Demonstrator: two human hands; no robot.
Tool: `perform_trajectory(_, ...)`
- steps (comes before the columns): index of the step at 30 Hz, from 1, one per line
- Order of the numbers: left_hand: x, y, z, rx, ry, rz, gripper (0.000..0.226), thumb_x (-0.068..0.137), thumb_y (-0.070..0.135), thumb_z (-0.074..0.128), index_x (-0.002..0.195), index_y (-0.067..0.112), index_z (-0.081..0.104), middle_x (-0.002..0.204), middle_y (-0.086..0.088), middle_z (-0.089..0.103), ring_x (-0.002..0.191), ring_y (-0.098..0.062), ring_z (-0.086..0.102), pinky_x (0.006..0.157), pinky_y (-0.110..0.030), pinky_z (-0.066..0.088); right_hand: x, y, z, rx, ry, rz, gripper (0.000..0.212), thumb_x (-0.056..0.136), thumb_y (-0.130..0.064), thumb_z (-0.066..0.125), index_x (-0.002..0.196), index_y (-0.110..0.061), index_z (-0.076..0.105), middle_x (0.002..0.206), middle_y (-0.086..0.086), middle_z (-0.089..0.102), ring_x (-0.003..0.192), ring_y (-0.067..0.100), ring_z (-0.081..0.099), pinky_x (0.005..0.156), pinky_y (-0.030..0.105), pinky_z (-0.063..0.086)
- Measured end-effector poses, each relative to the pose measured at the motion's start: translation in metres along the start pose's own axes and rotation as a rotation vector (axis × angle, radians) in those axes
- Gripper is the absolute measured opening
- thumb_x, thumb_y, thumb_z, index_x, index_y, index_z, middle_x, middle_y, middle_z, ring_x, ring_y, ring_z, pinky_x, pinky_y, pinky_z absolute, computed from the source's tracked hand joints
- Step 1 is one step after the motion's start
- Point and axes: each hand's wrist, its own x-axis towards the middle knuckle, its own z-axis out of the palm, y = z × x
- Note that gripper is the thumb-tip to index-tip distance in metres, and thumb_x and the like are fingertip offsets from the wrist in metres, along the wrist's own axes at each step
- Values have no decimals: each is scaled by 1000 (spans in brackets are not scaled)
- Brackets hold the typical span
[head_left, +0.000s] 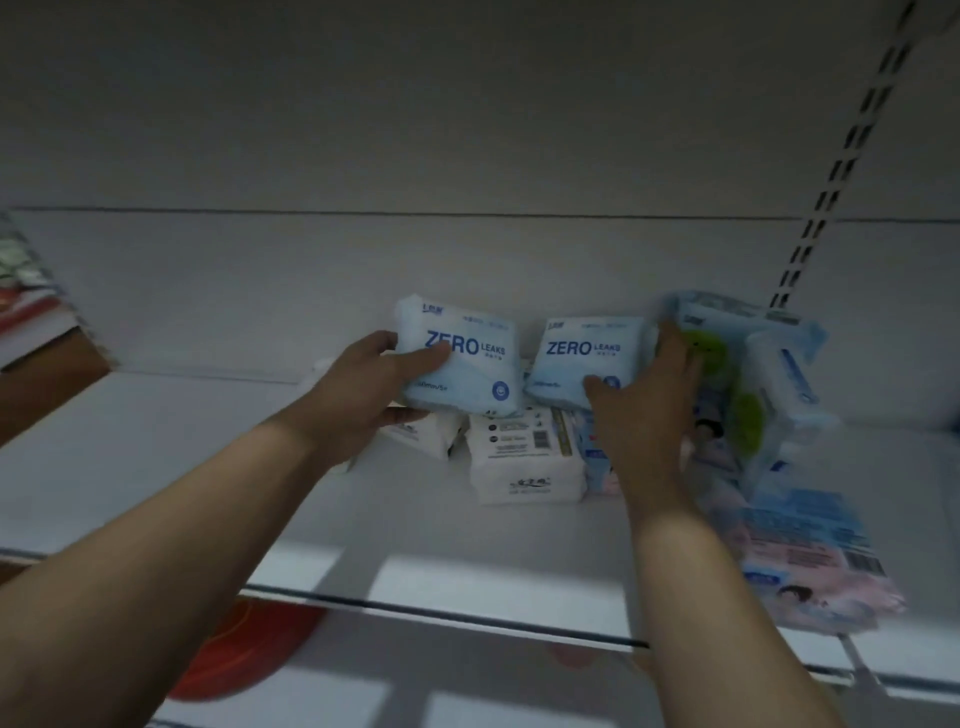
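Since the left hand (363, 395) has fingers curled round the left ZERO LEAKS pack (462, 358) and the right hand (644, 415) grips the right ZERO LEAKS pack (582, 348), both just above the white packs (524, 462) on the shelf (156, 467), I'd set them down flat, labels forward.

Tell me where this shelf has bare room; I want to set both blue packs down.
Bare shelf lies left of the white packs and along the front edge before them. Crowded: under the blue packs, and the right end, with upright packs and a pink pack.
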Motion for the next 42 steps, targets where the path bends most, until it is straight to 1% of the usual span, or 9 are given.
perform_trajectory(5, -15, -9, -17, -89, 88, -7, 40, 87, 18, 69, 122, 3, 56, 110, -12, 71, 83, -20, 71, 60, -30, 58, 2, 0, -1, 91, -61, 98, 72, 70, -8, 81, 131, -11, 43, 128, 5, 57, 114, 23, 57, 85, 30, 48)
perform_trajectory(8, -27, -13, -25, -96, 161, -19, 41, 87, 23, 70, 121, 5, 56, 112, -13, 70, 88, -23, 69, 69, -34, 57, -10, -19, 3, 112, -70, 10, 82, 72, -10, 79, 141, -18, 37, 134, 1, 55, 120, 18, 54, 99, 40, 48)
perform_trajectory(13, -56, -13, -53, -91, 281, 25, 44, 70, 29, 81, 105, 11, 61, 103, -10, 71, 82, -23, 67, 65, -34, 52, -71, -64, 20, 246, -162, -40, 92, 72, -12, 77, 146, -33, 27, 130, -10, 51, 114, 7, 49, 100, 27, 41)
perform_trajectory(16, -86, -24, -86, -87, 413, 40, 35, 76, 19, 78, 104, 10, 60, 101, -11, 70, 80, -24, 67, 62, -32, 48, -107, -71, 41, 275, -245, -122, 57, 72, -19, 78, 116, -38, 45, 109, -9, 63, 99, 14, 62, 88, 38, 52)
perform_trajectory(20, -147, -47, -143, -133, 535, -28, 48, 73, 7, 80, 114, 0, 55, 108, -21, 68, 93, -36, 70, 82, -52, 57, -156, -91, 75, 273, -452, -219, 36, 80, -32, 75, 102, -33, 47, 92, -11, 64, 85, 14, 63, 72, 24, 47)
perform_trajectory(25, -228, -82, -202, 87, 641, -63, 48, 80, 0, 74, 118, 9, 46, 104, -9, 65, 80, -15, 66, 50, -21, 54, -247, -95, 114, 110, -785, -391, 37, 77, -37, 74, 101, -31, 47, 99, -4, 64, 84, 18, 60, 69, 29, 47)
perform_trajectory(31, -309, -157, -258, 228, 890, -235, 33, 79, 27, 79, 97, 19, 53, 93, -5, 66, 77, -21, 66, 50, -32, 52, -334, -73, 149, -121, -1100, -424, 35, 75, -28, 67, 99, -33, 42, 102, -7, 62, 88, 18, 62, 73, 37, 53)
perform_trajectory(37, -369, -251, -287, 217, 1101, -500, 42, 61, 31, 83, 79, 17, 48, 77, -6, 65, 70, -26, 61, 63, -39, 50, -405, -46, 188, -301, -1285, -312, 36, 72, -20, 67, 95, -26, 40, 93, -4, 60, 84, 22, 60, 65, 29, 43)
perform_trajectory(42, -388, -319, -300, 115, 1147, -664, 40, 67, 17, 80, 74, 13, 41, 65, -5, 51, 58, -21, 47, 55, -35, 35, -459, -14, 222, -418, -1428, -223, 37, 75, -19, 67, 97, -24, 38, 91, -6, 55, 80, 18, 55, 63, 26, 37)
